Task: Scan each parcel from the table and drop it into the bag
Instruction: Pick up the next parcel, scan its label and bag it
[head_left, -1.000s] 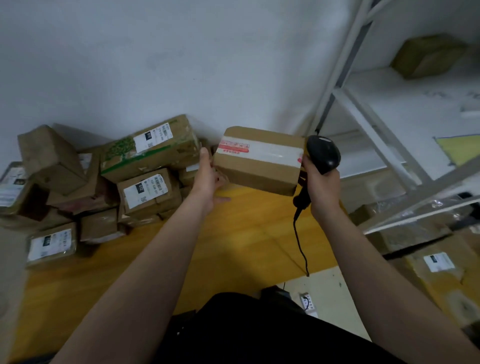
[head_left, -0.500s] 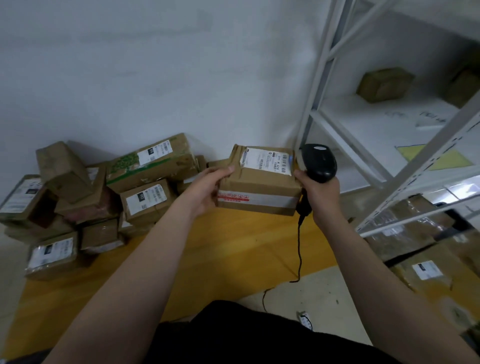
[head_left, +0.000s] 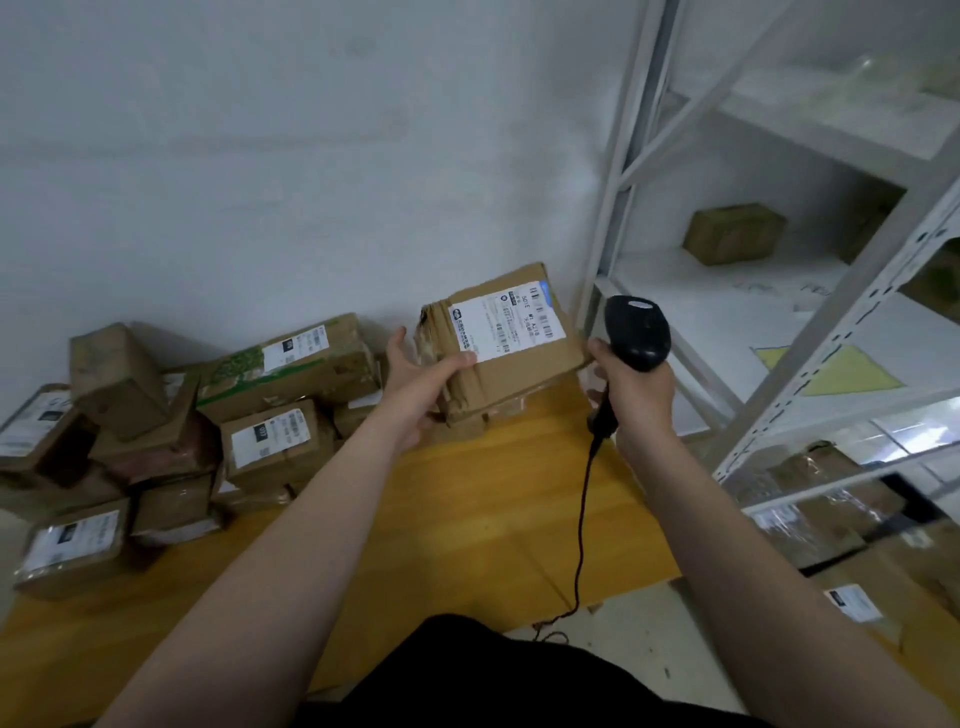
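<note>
Parcel (head_left: 519, 369), brown cardboard box, dented at its left end, held up over the far end of the yellow wooden table (head_left: 467, 530), tilted, white shipping label (head_left: 506, 325) on top face toward camera. Left hand (head_left: 421, 384) grips the parcel's left end: thumb lies on top touching the label's near corner, fingers go round the far side. Right hand (head_left: 636, 400) curled tight round the handle of a black barcode scanner (head_left: 636, 332); scanner head upright, just beside the parcel's right edge, contact cannot tell. Black cable (head_left: 584, 499) drops from the handle across the table and off its near edge to the floor. Pile of other parcels (head_left: 270, 441) on the table's left part against the white wall (head_left: 311, 156), most with white labels, one with green print (head_left: 239, 364). White metal rack (head_left: 613, 218) at right, one cardboard box (head_left: 732, 234) on its shelf, plastic-wrapped parcels (head_left: 821, 499) on the level below. Black clothing (head_left: 519, 675) at bottom edge.
</note>
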